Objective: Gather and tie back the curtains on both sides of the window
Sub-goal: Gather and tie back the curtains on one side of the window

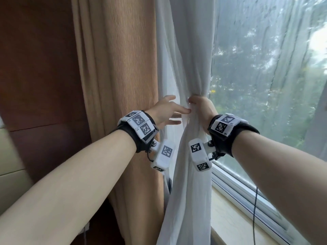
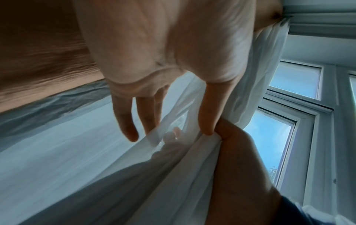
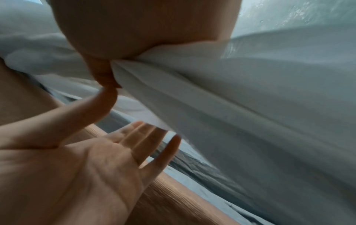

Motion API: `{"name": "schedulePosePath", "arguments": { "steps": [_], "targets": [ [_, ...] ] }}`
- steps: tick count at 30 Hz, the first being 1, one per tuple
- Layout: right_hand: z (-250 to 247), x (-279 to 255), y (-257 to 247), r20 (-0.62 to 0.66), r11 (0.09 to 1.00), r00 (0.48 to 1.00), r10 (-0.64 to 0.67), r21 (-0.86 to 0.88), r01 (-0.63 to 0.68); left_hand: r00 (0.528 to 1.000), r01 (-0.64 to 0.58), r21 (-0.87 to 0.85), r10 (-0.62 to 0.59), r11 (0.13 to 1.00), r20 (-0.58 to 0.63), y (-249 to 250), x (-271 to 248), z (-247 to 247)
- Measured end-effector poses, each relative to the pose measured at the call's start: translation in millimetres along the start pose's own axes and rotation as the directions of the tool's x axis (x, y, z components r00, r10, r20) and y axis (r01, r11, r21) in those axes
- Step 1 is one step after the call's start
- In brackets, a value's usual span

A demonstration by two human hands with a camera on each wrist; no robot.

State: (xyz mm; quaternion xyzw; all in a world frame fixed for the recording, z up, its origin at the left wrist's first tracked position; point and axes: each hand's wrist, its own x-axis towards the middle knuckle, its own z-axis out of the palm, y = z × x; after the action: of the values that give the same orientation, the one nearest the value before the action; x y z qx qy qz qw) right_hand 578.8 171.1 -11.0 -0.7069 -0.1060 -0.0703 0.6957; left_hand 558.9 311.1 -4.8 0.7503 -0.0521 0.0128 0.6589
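Note:
A white sheer curtain hangs beside a brown heavy curtain at the left side of the window. My right hand grips the sheer, bunched into a narrow bundle at mid height; in the right wrist view the fabric fans out from its curled fingers. My left hand is open just left of the bundle, fingers spread. Its thumb tip touches the right hand in the left wrist view, where the straight fingers lie against the sheer. No tie-back is visible.
Window glass is to the right with trees behind it. A pale sill runs below, with a thin black cable hanging over it. A brown wall panel stands left of the curtains. More sheer fabric hangs at the far right.

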Motion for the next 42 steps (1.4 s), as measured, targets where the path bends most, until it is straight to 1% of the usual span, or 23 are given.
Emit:
{"name": "schedulePosePath", "arguments": {
  "steps": [2,4,5,7,9,12,16,18,20,21,22,24,25,26,28,29,31,35,37,39,40,42],
  "targets": [
    [-0.7,-0.7,3.3,0.058,0.998,0.998,0.009,0.069,-0.013,0.999,-0.032,-0.009,0.032,0.999,-0.003,0.6,-1.6,-0.4],
    [-2.7,-3.4,2.8,0.111,0.999,0.994,0.014,0.050,-0.020,0.998,-0.062,0.010,0.062,0.998,-0.023,1.3,-2.3,-1.6],
    [-3.0,-2.0,2.8,0.107,1.000,0.994,0.014,0.000,-0.014,0.996,-0.080,0.018,0.081,0.997,-0.036,1.5,-2.6,-3.2],
    [-2.3,-1.1,2.6,0.043,0.997,0.999,0.018,-0.077,-0.015,0.992,-0.110,0.036,0.112,0.993,-0.052,0.6,-3.8,-6.9],
    [-1.5,-1.6,1.8,-0.009,0.997,1.000,0.029,-0.077,-0.030,0.992,-0.121,0.039,0.122,0.992,-0.019,-0.1,-5.2,-9.8],
    [-2.1,0.2,2.2,-0.019,0.998,0.999,0.039,-0.053,-0.040,0.994,-0.104,-0.025,0.105,0.994,0.010,-1.6,-6.8,-11.3],
    [-3.0,5.8,5.4,-0.044,0.995,0.998,0.034,-0.088,-0.038,0.996,-0.077,-0.114,0.071,0.991,-0.055,-2.8,-7.6,-11.2],
    [-3.4,7.3,6.8,-0.035,0.995,0.999,0.018,-0.101,-0.021,0.995,-0.060,-0.146,0.047,0.988,-0.089,-2.9,-6.9,-9.4],
    [-4.2,7.2,7.3,-0.042,0.997,0.999,0.001,-0.081,-0.005,0.993,-0.029,-0.140,0.012,0.990,-0.116,-1.6,-4.9,-6.5],
    [-3.2,7.1,7.2,-0.047,0.998,0.999,0.000,-0.065,-0.003,0.991,-0.012,-0.099,-0.001,0.995,-0.130,-1.0,-3.8,-5.1],
    [-2.3,7.2,7.8,-0.039,0.999,0.999,0.000,-0.035,-0.002,0.989,0.003,-0.042,-0.009,0.999,-0.146,-1.3,-2.3,-4.8],
    [0.8,5.7,8.7,0.032,0.995,0.999,0.017,0.095,-0.020,0.989,0.023,0.044,-0.016,0.999,-0.147,-3.9,1.3,-5.9],
    [1.6,5.4,9.7,0.085,0.988,0.996,0.029,0.148,-0.042,0.992,0.035,0.073,-0.026,0.997,-0.125,-5.4,2.6,-6.4],
    [1.9,5.9,11.7,0.134,0.985,0.990,0.038,0.159,-0.059,0.995,0.050,0.092,-0.041,0.995,-0.095,-6.9,3.5,-6.6],
    [1.3,5.5,16.0,0.199,0.996,0.979,0.032,0.076,-0.048,0.997,0.074,0.087,-0.072,0.993,-0.032,-7.9,2.3,-5.4],
    [0.0,5.9,18.9,0.210,0.999,0.977,0.031,0.017,-0.035,0.997,0.075,0.079,-0.074,0.994,-0.013,-9.2,2.2,-4.6],
    [-2.7,5.8,23.6,0.191,0.998,0.981,0.026,-0.053,-0.016,0.998,0.065,0.051,-0.065,0.997,-0.009,-14.5,4.9,-4.7],
    [-2.5,3.8,27.9,0.152,0.995,0.988,0.030,-0.098,-0.015,0.998,0.057,-0.053,-0.055,0.997,0.023,-24.9,5.9,-7.9],
    [-0.9,5.2,29.6,0.075,0.997,0.997,0.006,-0.082,0.000,0.997,0.066,-0.101,-0.062,0.993,0.046,-26.7,7.5,-10.9],
    [-1.0,11.7,34.1,-0.043,0.997,0.999,0.005,-0.079,-0.008,0.997,0.066,-0.142,-0.060,0.988,0.049,-25.8,8.6,-13.7],
    [-1.4,13.4,35.7,-0.078,0.997,0.997,0.011,-0.077,-0.017,0.998,0.061,-0.154,-0.055,0.986,0.044,-23.5,7.1,-14.2],
    [-2.3,16.5,38.3,-0.094,0.997,0.995,0.021,-0.076,-0.028,0.998,0.046,-0.153,-0.040,0.987,0.045,-20.4,5.3,-14.5]
  ]
}}
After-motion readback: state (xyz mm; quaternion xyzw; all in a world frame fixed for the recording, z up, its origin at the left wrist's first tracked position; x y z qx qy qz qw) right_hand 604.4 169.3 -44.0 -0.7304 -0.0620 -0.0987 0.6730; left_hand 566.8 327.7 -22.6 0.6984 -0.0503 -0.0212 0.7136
